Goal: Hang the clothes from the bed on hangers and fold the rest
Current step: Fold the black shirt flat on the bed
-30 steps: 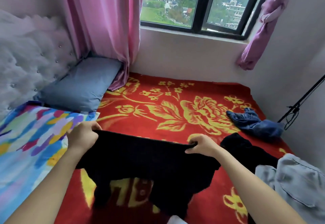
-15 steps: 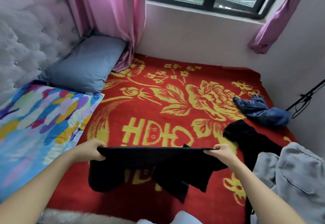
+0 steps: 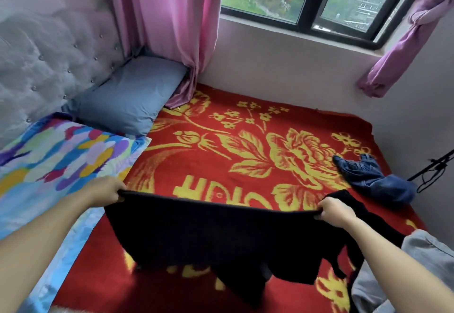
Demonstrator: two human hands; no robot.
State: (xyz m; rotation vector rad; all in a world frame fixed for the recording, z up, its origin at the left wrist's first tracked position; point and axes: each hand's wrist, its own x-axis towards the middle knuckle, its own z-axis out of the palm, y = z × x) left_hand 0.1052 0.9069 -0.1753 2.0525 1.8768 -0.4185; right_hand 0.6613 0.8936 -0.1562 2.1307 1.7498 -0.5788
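A black garment (image 3: 208, 236) hangs stretched between my two hands over the red and yellow blanket (image 3: 221, 145) on the bed. My left hand (image 3: 105, 191) grips its upper left corner, and my right hand (image 3: 335, 210) grips its upper right corner. Its lower edge droops toward the blanket near the bed's front. A second black garment (image 3: 368, 217) lies behind my right hand. Crumpled blue jeans (image 3: 373, 177) lie at the bed's right side. A grey garment (image 3: 422, 258) lies at the lower right.
A multicoloured pillow (image 3: 54, 160) and a blue-grey pillow (image 3: 132, 96) lie against the tufted headboard (image 3: 41, 50) on the left. Pink curtains (image 3: 169, 25) hang by the window. A black stand (image 3: 432, 168) leans at the right wall.
The black garment has spread wider and flatter between my hands, which have moved further apart. The camera has tilted up a little.
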